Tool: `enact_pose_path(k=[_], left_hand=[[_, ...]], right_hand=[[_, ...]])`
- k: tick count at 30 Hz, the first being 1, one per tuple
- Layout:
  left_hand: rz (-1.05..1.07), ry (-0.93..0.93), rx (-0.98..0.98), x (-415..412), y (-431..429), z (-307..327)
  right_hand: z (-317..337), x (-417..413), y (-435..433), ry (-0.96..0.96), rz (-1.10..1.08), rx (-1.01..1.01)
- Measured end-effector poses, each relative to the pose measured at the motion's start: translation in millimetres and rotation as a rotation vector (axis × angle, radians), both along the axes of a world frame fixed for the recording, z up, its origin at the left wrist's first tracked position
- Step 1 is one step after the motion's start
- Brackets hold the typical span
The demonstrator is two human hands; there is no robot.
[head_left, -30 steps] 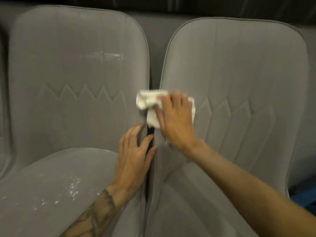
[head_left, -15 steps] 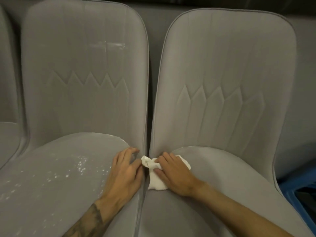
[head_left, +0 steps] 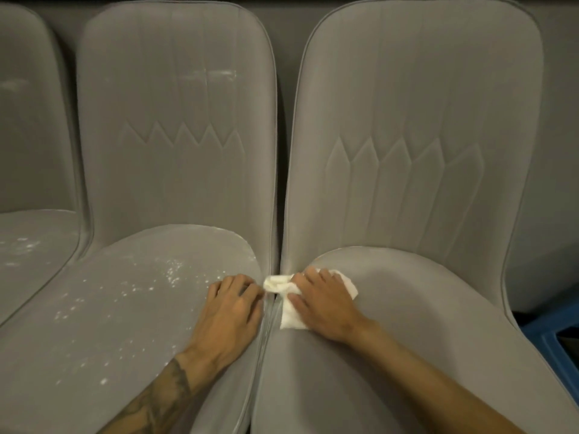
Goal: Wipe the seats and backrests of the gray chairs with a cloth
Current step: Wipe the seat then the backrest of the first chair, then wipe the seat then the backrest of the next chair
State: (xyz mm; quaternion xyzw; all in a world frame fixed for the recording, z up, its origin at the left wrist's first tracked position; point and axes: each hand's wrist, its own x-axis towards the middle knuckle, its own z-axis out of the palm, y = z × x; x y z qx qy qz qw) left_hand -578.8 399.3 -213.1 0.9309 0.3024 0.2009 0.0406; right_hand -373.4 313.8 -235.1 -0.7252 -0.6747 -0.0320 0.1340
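1. The cloth (head_left: pixel 289 316), white, soft and crumpled, is lying at the far left corner of the right chair's seat (head_left: pixel 423 324), bunching against the narrow gap between the 2 chairs.
2. The right hand (head_left: pixel 322 303) is pressing down on the cloth with fingers spread and laid flat over it, not pinching it.
3. The left hand (head_left: pixel 232 311) is resting on the right edge of the middle chair's seat (head_left: pixel 125 308), fingers lightly bent beside the gap and holding nothing.
4. Step in hand, by judgement: the person is wiping the inner edge of the right seat where it meets the backrest (head_left: pixel 416 120).
5. Next move, by judgement: the cloth is needing to travel rightward and nearer across the open seat under steady flat pressure, with a fresh fold turned out if it is loading up.
6. Materials: the upholstery is showing as gray, short-napped fabric over rounded padded shells, with piped edges and stitched pointed panels.
7. The right chair is appearing even in tone. The middle seat is carrying scattered white specks (head_left: pixel 172 274), and its backrest (head_left: pixel 175 120) is bearing a pale streak (head_left: pixel 219 73). Both look not yet wiped.
8. A third chair (head_left: pixel 25 151) at far left is showing similar marks. A blue object (head_left: pixel 557 327) is sitting at the right edge, and I cannot identify it.
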Motion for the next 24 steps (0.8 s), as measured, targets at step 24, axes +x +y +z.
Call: enact_pose_path(k=[24], left_hand=[[-0.060, 0.121, -0.024, -12.2, 8.1, -4.8]], right_hand=[[-3.0, 12.3, -3.3, -0.131, -0.285, 0.009]])
